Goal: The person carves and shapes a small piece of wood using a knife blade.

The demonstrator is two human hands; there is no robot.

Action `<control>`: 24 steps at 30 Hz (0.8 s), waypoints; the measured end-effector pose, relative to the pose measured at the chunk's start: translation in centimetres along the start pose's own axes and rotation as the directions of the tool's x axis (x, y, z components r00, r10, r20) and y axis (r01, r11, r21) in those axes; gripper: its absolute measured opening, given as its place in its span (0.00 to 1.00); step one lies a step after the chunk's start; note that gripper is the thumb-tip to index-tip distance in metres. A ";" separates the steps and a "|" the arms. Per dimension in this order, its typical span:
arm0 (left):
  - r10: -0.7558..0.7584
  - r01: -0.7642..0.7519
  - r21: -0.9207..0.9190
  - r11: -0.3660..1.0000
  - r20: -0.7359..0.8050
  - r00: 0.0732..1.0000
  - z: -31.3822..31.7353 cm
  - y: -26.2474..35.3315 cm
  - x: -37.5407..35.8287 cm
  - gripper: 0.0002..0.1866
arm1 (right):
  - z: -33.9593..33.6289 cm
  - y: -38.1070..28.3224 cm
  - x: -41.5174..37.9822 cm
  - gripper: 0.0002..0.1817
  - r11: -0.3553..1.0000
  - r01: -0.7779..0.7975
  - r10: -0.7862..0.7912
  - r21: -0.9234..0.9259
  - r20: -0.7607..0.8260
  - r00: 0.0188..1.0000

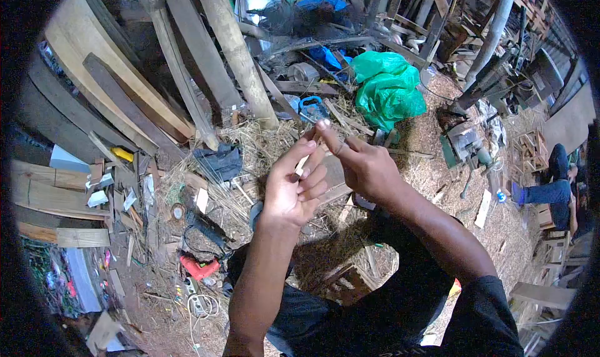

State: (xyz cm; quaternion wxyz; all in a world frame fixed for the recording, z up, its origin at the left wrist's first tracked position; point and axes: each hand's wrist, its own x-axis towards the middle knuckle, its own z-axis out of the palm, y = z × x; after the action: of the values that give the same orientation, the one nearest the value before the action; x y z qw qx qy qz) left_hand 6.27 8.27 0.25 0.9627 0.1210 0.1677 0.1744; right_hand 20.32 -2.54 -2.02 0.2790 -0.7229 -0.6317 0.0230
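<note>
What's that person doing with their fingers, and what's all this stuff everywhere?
The person's left hand and right hand meet at the fingertips, seemingly around something thin and small, too tiny to name. Straw and wood shavings cover much of the ground. A green bag lies past the hands, and a red tool is on the ground to the left. Boards lean nearby. Off to the right you can see another person's legs.

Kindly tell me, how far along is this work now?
Looks done: the slatted crate at right seems assembled. In hand: the left hand and right hand meet near the fingertips over something small, too unclear to name. Remaining: perhaps work on the boards at far left; how much, I cannot tell.
</note>
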 end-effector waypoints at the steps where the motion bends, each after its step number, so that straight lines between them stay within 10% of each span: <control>1: 0.001 -0.001 0.064 0.998 0.007 1.000 0.1 -0.1 -0.1 0.22 | -0.1 -0.1 0.1 0.45 1.000 0.018 -0.018 0.001 0.015 1.000; 10: -0.060 0.059 0.093 0.994 0.011 0.998 -1.0 -1.6 0.0 0.12 | -0.2 0.7 0.6 0.48 0.905 0.052 -0.059 0.423 0.002 0.998; 14: -0.006 0.006 0.004 1.000 0.094 0.996 -0.6 -0.6 0.3 0.07 | -0.6 0.6 0.9 0.34 0.933 0.126 -0.029 0.336 -0.278 0.960; 24: 0.036 -0.028 -0.055 0.998 0.152 0.988 -0.6 0.1 0.8 0.07 | -0.8 1.3 0.2 0.44 0.960 0.111 -0.086 0.256 -0.108 0.990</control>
State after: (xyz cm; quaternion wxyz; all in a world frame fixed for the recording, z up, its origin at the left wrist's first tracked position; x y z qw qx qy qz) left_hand 6.72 8.78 -0.49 0.9727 0.1112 0.0868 0.1845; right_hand 21.80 -2.75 -1.84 0.4028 -0.6476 -0.6442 0.0576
